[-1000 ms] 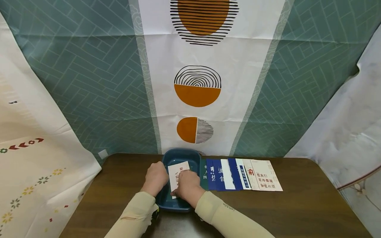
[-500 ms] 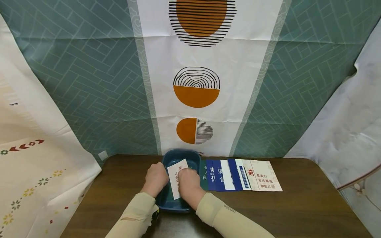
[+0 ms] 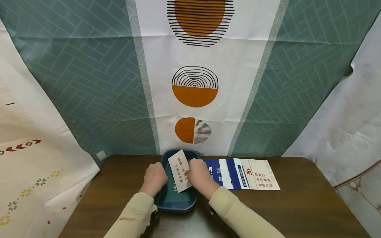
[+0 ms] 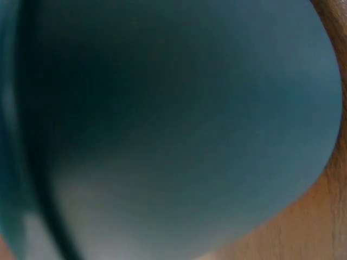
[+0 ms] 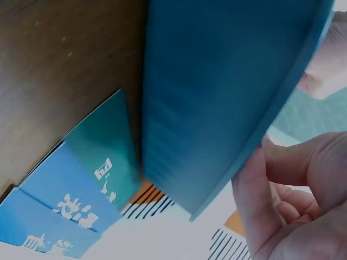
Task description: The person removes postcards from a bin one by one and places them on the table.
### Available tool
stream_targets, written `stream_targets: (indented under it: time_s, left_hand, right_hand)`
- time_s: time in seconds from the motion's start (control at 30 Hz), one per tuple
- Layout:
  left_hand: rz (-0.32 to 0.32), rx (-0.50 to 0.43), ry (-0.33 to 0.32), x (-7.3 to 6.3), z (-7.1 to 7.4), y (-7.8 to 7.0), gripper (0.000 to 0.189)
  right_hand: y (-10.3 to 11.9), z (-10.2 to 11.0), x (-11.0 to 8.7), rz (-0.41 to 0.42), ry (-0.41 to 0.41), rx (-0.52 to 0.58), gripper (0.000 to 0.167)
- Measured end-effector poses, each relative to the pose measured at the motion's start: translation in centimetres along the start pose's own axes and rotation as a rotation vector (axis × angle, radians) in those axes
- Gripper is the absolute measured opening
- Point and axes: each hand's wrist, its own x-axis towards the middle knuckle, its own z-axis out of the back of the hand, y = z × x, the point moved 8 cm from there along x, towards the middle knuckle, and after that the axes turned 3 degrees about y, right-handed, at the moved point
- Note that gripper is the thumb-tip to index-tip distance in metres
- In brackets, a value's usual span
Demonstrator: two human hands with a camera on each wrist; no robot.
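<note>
My right hand pinches the right edge of a white card with red writing, held tilted over a blue basin. In the right wrist view, thumb and index finger meet beside the rim of the basin, whose wall hides the card. At the basin's left side, my left hand grips the rim with curled fingers. The basin's wall fills most of the left wrist view, where no fingers show. On the basin's floor lies a dark green card with white print, partly covered by the white one.
Right of the basin, several overlapping cards lie in a row on the brown wooden table. Nearest the basin is a green card, with blue ones beside it. A patterned cloth hangs behind the table.
My right hand has risen and shifted rightward with the white card, which now leans the other way and uncovers print on the green card. The left hand has stayed at the rim.
</note>
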Motion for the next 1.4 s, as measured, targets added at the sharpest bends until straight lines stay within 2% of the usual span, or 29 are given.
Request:
stream_targets:
  time_s: [0.2,0.47,0.67,0.87,1.2,1.4]
  left_hand:
    - [0.001,0.011,0.020,0.1,-0.2,0.1,0.014]
    - [-0.025,-0.009,-0.026,0.0,0.1,0.2,0.015]
    - [-0.027,-0.017,-0.026,0.0,0.0,0.1,0.012]
    - [-0.030,-0.006,-0.037,-0.1,0.1,-0.1,0.012]
    - [-0.017,-0.033,-0.015,0.1,0.2,0.0,0.011]
    - [-0.030,-0.021,-0.022,0.1,0.3,-0.1,0.011]
  right_hand:
    - [-1.1,1.0,0.0,-0.035,0.006,0.083,0.010]
    - [-2.4,3.4,-0.1,-0.051,-0.040,0.141,0.013]
    - [-4.3,5.5,-0.1,-0.079,-0.051,0.192,0.011]
    - [-8.0,8.4,-0.6,-0.128,-0.085,0.215,0.015]
    - [-14.9,13.3,-2.0,-0.215,-0.117,0.164,0.038]
    - [-18.6,15.5,-3.1,-0.252,-0.154,0.099,0.042]
